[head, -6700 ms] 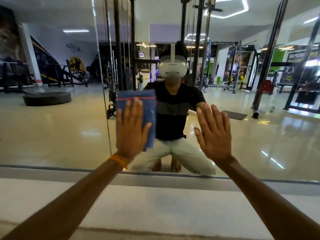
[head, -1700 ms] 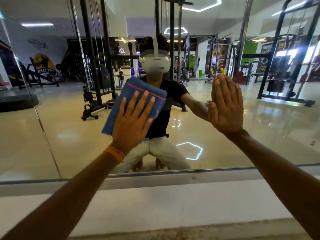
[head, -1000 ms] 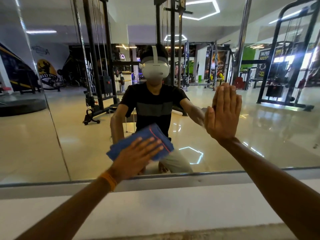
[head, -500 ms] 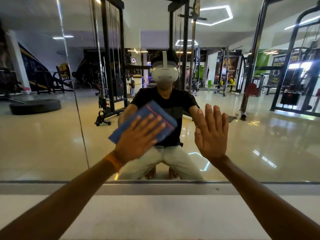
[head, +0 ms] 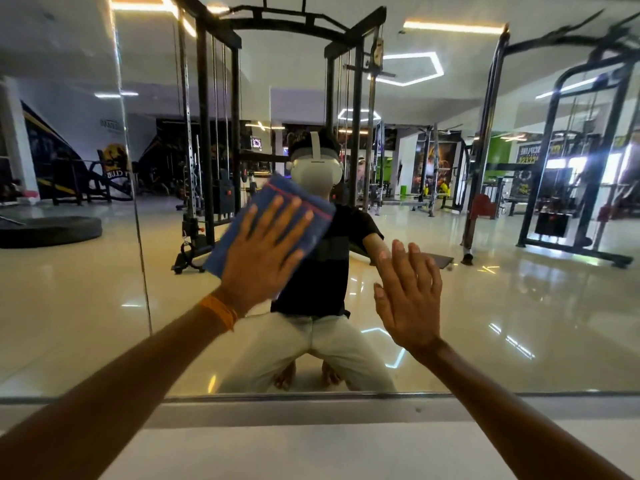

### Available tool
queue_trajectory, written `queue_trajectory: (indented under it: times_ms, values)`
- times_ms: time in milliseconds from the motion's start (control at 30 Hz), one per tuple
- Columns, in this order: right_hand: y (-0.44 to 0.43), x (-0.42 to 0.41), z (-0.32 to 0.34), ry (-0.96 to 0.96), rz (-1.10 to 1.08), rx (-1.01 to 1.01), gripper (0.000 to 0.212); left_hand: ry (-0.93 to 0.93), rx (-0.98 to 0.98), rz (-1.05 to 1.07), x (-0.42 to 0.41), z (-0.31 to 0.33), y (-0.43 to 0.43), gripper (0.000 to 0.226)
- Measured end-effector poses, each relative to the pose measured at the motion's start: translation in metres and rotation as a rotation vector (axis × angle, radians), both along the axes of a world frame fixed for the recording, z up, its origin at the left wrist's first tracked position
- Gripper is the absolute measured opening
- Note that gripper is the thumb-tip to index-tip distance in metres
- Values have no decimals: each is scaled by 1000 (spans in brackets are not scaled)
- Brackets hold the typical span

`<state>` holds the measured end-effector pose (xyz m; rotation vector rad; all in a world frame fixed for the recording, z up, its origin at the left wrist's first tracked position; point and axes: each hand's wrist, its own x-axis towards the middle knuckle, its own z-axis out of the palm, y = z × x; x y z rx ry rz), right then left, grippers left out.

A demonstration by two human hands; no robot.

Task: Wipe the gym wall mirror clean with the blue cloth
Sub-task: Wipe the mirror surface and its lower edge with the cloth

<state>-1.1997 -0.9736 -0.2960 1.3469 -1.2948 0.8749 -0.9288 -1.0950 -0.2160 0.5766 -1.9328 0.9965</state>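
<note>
The wall mirror [head: 519, 306] fills the view and reflects the gym and a kneeling person. A folded blue cloth [head: 311, 216] with a red stripe lies flat against the glass, slanting up to the right. My left hand [head: 266, 251] presses on it with fingers spread; an orange band circles that wrist. My right hand [head: 408, 292] rests flat on the glass to the right and lower, fingers apart, holding nothing.
A vertical seam [head: 138, 237] between mirror panels runs left of the cloth. The mirror's lower edge [head: 311, 396] meets a grey ledge [head: 311, 414] above pale floor [head: 294, 455]. Weight machines and a black round pad appear only as reflections.
My left hand has slid the cloth up and to the right across the glass since half a second ago. My right hand sits lower against the mirror, still flat.
</note>
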Motion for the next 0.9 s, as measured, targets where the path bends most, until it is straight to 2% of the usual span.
queue_trajectory:
  times_ms: [67, 133, 200, 267, 333, 400, 467, 567, 600, 633, 733, 767, 833, 900]
  values:
    - [7, -14, 16, 80, -9, 14, 56, 138, 44, 29, -3, 66, -1, 62]
    - [5, -35, 61, 81, -69, -21, 60, 178, 28, 34, -24, 114, 11, 62]
    - [3, -50, 124, -2, -103, -93, 68, 93, -39, 15, -58, 125, 30, 64]
    - [6, -55, 172, -26, -65, -129, 63, -64, -100, 13, -82, 116, 39, 62]
    - [9, -58, 188, 3, -18, -157, 61, -177, -118, 8, -81, 115, 35, 64]
    - [7, -63, 184, 5, 10, -166, 61, -214, -129, 6, -64, 138, 25, 64]
    - [5, -64, 181, -18, 39, -152, 62, -52, -61, 24, -49, 175, 18, 66]
    - [5, -64, 182, -27, 73, -137, 63, 317, 85, 32, -41, 221, 16, 65]
    - [5, -63, 181, -28, 94, -142, 63, 356, 88, 36, -49, 221, 21, 64]
    - [6, -63, 181, -34, 118, -151, 62, 313, 52, 35, -60, 212, 25, 63]
    - [5, -65, 180, -70, 185, -171, 59, -188, -129, -7, -86, 149, 34, 63]
    - [5, -64, 180, -80, 195, -170, 58, -295, -155, -13, -83, 138, 31, 64]
    - [7, -64, 179, -102, 214, -166, 57, -294, -180, -2, -67, 156, 23, 67]
    - [9, -63, 180, -116, 233, -164, 58, -102, -123, 46, -56, 194, 20, 69]
